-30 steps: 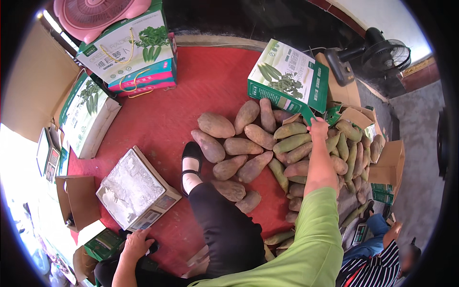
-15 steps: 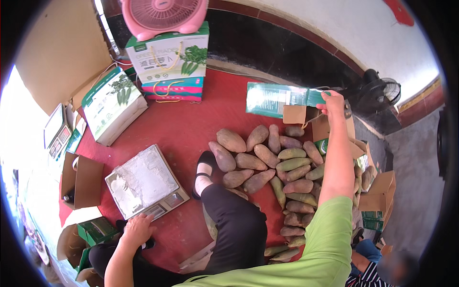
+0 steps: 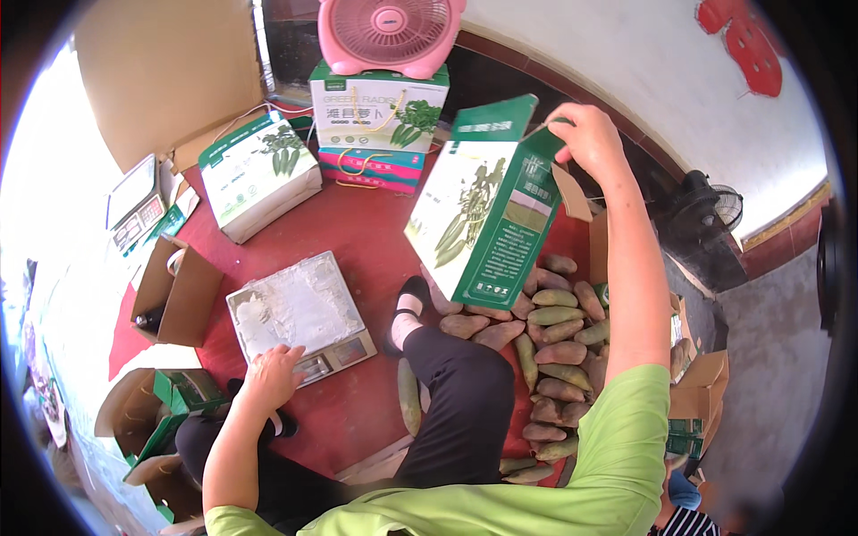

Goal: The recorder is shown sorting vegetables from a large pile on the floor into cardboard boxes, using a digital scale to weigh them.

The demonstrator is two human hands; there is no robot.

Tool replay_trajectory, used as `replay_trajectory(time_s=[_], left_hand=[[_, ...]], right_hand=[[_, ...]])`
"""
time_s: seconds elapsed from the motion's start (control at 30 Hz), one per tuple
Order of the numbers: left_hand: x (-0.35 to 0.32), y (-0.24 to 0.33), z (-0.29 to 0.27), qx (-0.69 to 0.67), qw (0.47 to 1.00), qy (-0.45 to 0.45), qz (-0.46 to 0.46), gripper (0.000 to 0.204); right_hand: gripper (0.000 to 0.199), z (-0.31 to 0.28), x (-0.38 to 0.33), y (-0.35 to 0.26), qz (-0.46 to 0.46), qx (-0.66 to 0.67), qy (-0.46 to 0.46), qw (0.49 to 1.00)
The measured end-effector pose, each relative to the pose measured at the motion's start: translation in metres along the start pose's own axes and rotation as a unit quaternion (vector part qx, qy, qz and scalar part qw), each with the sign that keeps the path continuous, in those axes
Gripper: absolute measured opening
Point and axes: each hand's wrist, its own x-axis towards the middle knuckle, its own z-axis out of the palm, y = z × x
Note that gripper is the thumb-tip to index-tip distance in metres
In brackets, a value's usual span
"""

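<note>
A white and green carton (image 3: 474,201) with a picture of green radishes hangs open-topped and tilted from my right hand (image 3: 585,138), whose fingers are closed on its upper flap. Beneath and behind it, thick reddish-brown and green root vegetables (image 3: 561,353) lie in rows on the red floor covering; the carton hides some of them. My left hand (image 3: 273,380) has its fingers stretched out at the near edge of a flat weighing scale (image 3: 299,304), over or touching its rim, and holds nothing. Whitish smears cover the scale's plate.
Closed cartons (image 3: 259,174) and a pink fan (image 3: 391,31) on stacked boxes stand at the back. Open brown boxes (image 3: 179,295) are at left, with more cartons (image 3: 702,384) at right. A black fan (image 3: 710,210) sits by the wall. Another person's striped sleeve (image 3: 693,523) shows lower right.
My right hand has raised the carton and brought it left over the root vegetables; it was flattened and now stands opened out. My left hand stays by the scale. The view has shifted.
</note>
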Motion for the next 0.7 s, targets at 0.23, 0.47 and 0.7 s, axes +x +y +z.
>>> replay_trajectory(time_s=[0.23,0.47,0.7], left_hand=[[-0.009,-0.002,-0.026,-0.111,0.988,0.108,0.001,0.046],[-0.01,-0.024,-0.042,-0.127,0.941,0.304,-0.075,0.072],[-0.032,-0.079,-0.083,-0.121,0.812,0.541,-0.182,0.105]], right_hand=[[0.014,0.015,-0.025,-0.108,-0.166,0.108,0.041,0.979],[0.009,0.067,-0.059,-0.179,-0.361,0.331,-0.002,0.872],[0.01,0.111,-0.095,-0.211,-0.476,0.406,0.026,0.78]])
